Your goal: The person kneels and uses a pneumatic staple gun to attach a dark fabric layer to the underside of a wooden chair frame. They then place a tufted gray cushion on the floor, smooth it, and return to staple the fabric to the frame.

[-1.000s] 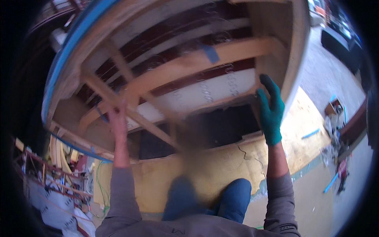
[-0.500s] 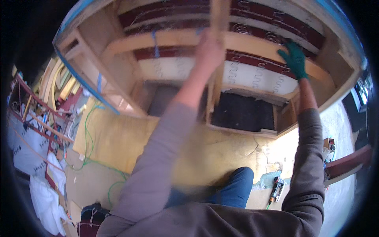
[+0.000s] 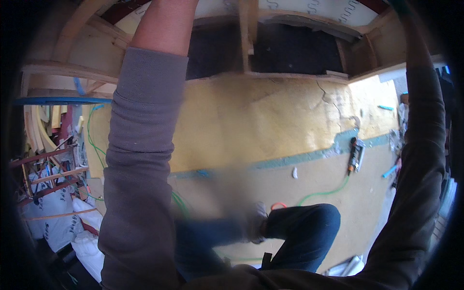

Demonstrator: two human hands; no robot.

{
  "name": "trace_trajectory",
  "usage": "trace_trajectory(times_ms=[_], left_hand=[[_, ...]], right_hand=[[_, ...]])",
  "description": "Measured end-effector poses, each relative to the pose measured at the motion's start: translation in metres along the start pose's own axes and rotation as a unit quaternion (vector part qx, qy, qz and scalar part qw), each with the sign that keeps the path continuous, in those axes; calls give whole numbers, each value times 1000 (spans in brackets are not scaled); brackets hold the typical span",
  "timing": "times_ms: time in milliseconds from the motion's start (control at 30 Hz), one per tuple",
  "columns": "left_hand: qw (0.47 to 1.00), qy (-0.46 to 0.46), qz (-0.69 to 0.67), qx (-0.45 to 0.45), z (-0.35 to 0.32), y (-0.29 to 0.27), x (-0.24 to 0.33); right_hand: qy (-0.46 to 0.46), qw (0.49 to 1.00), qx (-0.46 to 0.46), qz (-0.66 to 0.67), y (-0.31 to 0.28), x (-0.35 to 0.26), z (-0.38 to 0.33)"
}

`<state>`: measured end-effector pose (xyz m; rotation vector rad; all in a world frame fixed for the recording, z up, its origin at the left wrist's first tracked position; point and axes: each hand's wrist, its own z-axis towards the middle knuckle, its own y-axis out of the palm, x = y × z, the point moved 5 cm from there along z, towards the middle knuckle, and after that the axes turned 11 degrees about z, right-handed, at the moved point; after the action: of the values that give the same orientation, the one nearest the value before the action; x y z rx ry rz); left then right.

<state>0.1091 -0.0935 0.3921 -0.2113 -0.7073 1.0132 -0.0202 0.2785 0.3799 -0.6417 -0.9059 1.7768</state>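
A large wooden furniture frame, like a sofa's, fills the top of the view, with a bare upright divider (image 3: 244,36) in its middle. Zigzag springs (image 3: 313,7) show against white backing at the top edge, and dark fabric (image 3: 297,52) lies behind the lower opening. My left arm reaches up across the frame; its hand is past the top edge. At the frame's upper right, only a sliver of my right hand (image 3: 399,6) in a green glove shows, its fingers out of sight. What either hand touches is hidden.
On the floor lies a dark air tool (image 3: 356,155) with a green hose (image 3: 326,194). A yellowish board (image 3: 280,116) lies below the frame. Wood strips (image 3: 46,130) and white bags (image 3: 53,215) are piled at left. My bent knees are below.
My view has tipped down and the frame sits higher in it. My left hand, earlier at the middle upright, has left the picture; the gloved right hand has nearly left it.
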Motion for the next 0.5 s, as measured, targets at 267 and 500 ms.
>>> trace_trajectory(times_ms=[267, 500], left_hand=[[997, -30, 14, -75, 27, -3, -2], [984, -72, 22, -159, 32, -11, -14]], right_hand=[[25, 998, -53, 5, -36, -12, 18], [54, 990, -130, 13, -62, -21, 16]])
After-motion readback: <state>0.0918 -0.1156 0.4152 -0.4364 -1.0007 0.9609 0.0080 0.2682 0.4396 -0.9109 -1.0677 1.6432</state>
